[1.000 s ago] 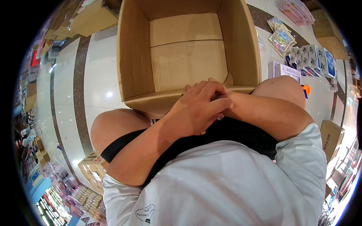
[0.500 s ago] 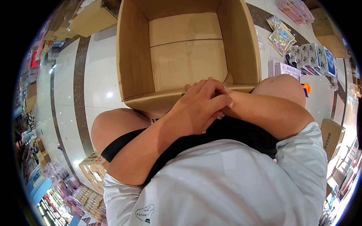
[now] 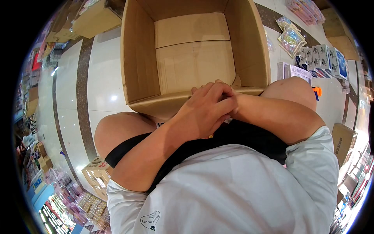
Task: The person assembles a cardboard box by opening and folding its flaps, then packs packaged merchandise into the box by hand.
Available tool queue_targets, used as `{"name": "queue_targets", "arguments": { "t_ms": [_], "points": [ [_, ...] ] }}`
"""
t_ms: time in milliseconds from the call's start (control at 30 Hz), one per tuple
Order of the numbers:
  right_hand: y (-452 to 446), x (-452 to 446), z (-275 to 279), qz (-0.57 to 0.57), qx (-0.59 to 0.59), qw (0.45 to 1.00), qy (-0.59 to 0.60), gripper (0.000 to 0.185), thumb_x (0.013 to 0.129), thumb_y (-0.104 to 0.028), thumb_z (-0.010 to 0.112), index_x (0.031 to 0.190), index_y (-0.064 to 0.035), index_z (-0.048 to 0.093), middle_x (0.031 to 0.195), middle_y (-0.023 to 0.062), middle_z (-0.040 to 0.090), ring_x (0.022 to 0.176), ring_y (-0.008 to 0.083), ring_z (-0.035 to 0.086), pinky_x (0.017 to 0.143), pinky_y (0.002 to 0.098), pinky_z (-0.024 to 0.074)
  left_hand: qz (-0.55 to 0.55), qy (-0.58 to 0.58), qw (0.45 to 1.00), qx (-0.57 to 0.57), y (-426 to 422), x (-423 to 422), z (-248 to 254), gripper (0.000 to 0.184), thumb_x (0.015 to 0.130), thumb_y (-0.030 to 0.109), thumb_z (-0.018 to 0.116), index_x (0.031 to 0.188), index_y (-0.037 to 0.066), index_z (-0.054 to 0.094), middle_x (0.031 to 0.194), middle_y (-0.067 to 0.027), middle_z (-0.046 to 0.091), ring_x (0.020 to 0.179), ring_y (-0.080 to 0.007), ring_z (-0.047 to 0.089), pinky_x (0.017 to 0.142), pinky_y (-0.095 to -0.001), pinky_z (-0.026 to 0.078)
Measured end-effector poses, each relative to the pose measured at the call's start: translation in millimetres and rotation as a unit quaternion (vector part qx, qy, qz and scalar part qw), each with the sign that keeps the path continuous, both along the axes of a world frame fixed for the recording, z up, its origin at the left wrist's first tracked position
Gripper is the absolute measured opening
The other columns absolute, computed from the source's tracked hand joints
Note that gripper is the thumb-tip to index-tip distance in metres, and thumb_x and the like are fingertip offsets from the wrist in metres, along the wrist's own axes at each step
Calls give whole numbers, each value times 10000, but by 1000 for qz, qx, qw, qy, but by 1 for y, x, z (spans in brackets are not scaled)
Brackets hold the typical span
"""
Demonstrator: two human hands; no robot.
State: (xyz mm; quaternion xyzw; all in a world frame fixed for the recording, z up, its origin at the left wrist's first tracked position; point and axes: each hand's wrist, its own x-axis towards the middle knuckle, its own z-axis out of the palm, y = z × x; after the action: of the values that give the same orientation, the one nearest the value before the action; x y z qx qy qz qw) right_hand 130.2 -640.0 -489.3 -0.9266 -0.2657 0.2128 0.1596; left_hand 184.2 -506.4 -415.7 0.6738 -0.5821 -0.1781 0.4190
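My left hand (image 3: pixel 206 107) lies over my right hand (image 3: pixel 234 103), its fingers wrapped round it, at the near edge of an open cardboard box (image 3: pixel 194 66). Most of my right hand is hidden under the left, so its fingers cannot be made out. No object shows in either hand. The box stands between my knees, with its inner walls and bottom flaps visible and nothing seen inside.
On the right are white-and-blue boxes (image 3: pixel 321 58), a pale purple box (image 3: pixel 298 73), clear packets (image 3: pixel 291 40) and an orange-tipped item (image 3: pixel 318 92). Cartons stand at upper left (image 3: pixel 95 21), lower left (image 3: pixel 96 173) and right (image 3: pixel 343 144). Packaged goods (image 3: pixel 87 206) lie lower left.
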Motion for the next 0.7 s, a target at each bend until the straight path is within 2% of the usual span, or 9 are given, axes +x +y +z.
{"name": "queue_targets", "arguments": {
  "t_ms": [300,367,700],
  "points": [
    [-2,-1,-2,-3,5,1000,-5,394,910,-413,578,1286,-296,576,1221,-42,611,1175,192,534,901,424,411,3,19,1000,-23,2,1,-3,385,694,-19,768,1019,94,597,1189,-120,557,1092,-345,564,920,-414,490],
    [-4,-2,-2,-6,5,1000,-5,395,910,-414,576,1287,-298,575,1221,-44,611,1177,191,533,901,424,410,30,17,999,-31,1,-1,-4,389,704,37,767,1048,146,621,1151,-64,573,1039,-312,583,847,-414,472],
    [-8,-4,-8,-7,12,1000,-11,396,912,-417,571,1292,-307,570,1226,-51,607,1182,185,526,901,425,406,17,9,1000,-2,2,0,-1,401,722,47,763,1079,174,632,1163,-60,555,1058,-308,577,866,-428,469]
  ]
}}
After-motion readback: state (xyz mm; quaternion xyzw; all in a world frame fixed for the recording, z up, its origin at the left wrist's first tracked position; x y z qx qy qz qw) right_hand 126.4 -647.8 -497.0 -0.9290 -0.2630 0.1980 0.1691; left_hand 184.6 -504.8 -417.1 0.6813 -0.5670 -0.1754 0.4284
